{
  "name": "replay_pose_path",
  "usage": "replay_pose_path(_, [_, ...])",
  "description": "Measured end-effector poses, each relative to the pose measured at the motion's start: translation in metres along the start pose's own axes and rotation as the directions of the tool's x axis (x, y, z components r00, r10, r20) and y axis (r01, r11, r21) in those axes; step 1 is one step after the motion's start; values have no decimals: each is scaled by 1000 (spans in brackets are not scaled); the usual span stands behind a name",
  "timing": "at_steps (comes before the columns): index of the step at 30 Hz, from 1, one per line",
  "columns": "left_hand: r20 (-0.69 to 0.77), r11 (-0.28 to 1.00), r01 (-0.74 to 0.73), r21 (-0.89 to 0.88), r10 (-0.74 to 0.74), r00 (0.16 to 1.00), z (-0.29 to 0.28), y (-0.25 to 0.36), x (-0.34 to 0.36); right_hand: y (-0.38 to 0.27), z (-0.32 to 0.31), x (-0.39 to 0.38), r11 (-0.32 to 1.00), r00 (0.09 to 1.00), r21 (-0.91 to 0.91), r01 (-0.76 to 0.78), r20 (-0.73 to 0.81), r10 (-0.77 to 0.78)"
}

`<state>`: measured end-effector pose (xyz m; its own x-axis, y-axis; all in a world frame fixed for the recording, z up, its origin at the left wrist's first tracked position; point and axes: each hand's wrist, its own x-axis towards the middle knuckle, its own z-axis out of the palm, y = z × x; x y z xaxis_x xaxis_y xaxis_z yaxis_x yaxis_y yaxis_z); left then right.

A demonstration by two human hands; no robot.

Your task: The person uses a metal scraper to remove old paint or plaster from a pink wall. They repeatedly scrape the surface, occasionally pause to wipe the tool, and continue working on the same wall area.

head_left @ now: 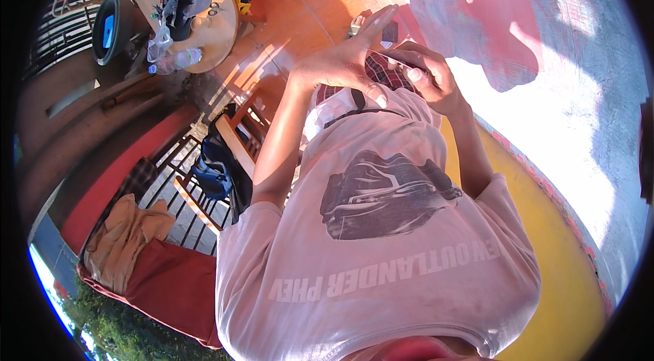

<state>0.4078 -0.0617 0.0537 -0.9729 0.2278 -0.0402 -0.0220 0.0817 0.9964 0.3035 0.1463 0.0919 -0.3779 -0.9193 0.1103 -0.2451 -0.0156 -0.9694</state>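
My left hand (344, 61) is raised in front of my lap, thumb and fingers spread apart, with nothing seen in its grasp. Close by on the right, the fingers of my right hand (434, 80) are bent around a thin dark flat object (405, 58). It shows nearly edge-on, so its kind is unclear. Below the hands are dark red checked shorts (390, 72) and the hem of a pale printed T-shirt (381, 133). Beyond the fingers, a small dark grey piece (390, 33) shows, and I cannot tell what it is.
At the far left stands a round wooden table (221, 37) bearing a dark cap (184, 10), a clear plastic bottle (178, 60) and bags. A black tub (109, 30) is beside it. A wooden chair (235, 139) and blue bag (212, 177) lie left; a sunlit wall (565, 157) rises right.
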Motion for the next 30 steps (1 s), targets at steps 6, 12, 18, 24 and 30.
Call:
replay_pose_path(6, [188,991,119,66,-130,974,-29,30,77,11,-53,30,947,932,117,-299,-179,316])
replay_pose_path(12, [124,967,129,222,-159,979,-51,62,148,20,-107,73,889,835,173,-424,-305,457])
replay_pose_path(18, [65,987,33,156,-44,997,-75,42,199,29,-151,102,885,823,238,-399,-331,461])
replay_pose_path(24, [50,974,-3,-226,15,999,-87,33,229,42,-173,119,938,902,-117,-326,-334,272])
replay_pose_path(30, [164,990,75,-123,-55,985,-104,42,248,32,-178,127,867,843,193,-459,-214,494])
